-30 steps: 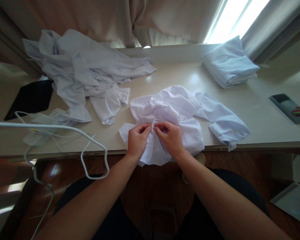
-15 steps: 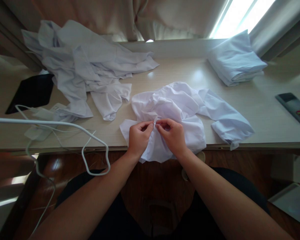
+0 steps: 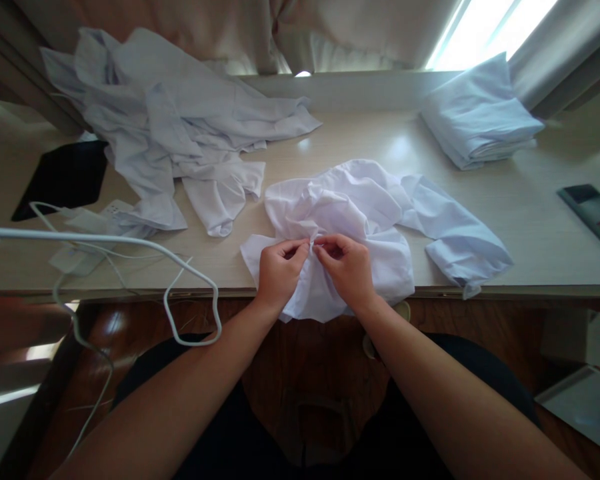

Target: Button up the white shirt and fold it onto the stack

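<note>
Barely moved since earlier: your left hand and right hand keep pinching the crumpled white shirt at the table front edge. Looks like fastening, early stage; shirt unfolded. Loose pile untouched, one folded stack done.

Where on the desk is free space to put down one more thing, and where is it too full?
Bare desk lies between the crumpled shirt, the folded stack and the phone. A second patch lies between the shirt and the back ledge. The left is crowded: shirt pile, cables, black tablet.
</note>
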Action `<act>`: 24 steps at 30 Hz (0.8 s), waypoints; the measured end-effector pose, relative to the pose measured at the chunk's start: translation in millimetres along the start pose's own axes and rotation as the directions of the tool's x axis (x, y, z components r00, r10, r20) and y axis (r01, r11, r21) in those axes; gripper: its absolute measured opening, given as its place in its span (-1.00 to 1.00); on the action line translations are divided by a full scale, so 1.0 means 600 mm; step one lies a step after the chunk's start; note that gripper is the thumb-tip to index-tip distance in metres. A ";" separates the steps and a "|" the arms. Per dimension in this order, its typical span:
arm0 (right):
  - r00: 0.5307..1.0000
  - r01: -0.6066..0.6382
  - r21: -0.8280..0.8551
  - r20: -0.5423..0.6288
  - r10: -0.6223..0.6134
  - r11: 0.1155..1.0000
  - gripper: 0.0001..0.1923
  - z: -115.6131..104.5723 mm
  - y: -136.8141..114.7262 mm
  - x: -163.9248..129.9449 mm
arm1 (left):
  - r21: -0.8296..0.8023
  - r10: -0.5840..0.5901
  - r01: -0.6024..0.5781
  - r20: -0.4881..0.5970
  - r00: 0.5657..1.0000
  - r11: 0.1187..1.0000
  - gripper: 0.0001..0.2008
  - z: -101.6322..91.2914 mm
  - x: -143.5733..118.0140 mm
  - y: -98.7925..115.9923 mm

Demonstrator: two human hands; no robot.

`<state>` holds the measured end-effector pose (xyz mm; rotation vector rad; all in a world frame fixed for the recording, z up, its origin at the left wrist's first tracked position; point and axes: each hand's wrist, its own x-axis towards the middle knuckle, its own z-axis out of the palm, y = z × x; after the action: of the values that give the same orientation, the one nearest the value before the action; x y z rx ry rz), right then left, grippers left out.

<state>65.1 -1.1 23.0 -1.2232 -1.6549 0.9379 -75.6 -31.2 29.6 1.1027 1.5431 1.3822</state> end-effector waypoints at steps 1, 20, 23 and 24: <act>1.000 -0.003 0.000 0.001 0.003 1.000 -0.82 0.000 0.000 0.000 | -0.010 -0.011 0.011 0.000 1.000 1.000 -0.80 0.000 0.000 0.000; 1.000 -0.009 0.010 -0.007 0.010 1.000 -0.81 0.004 0.011 0.004 | 0.035 -0.006 0.002 0.112 0.994 0.999 -0.68 -0.005 0.006 -0.010; 1.000 -0.013 0.005 -0.006 0.013 1.000 -0.81 0.004 0.011 0.004 | 0.037 -0.014 0.010 0.126 0.992 0.999 -0.65 -0.007 0.006 -0.014; 1.000 -0.012 0.005 -0.006 0.012 1.000 -0.81 0.004 0.010 0.004 | 0.033 -0.017 0.013 0.129 0.992 0.999 -0.64 -0.007 0.007 -0.015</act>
<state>64.3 2.8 16.9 -1.2327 -1.6417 0.9444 -81.9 -29.1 20.9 1.1746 1.4813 1.2552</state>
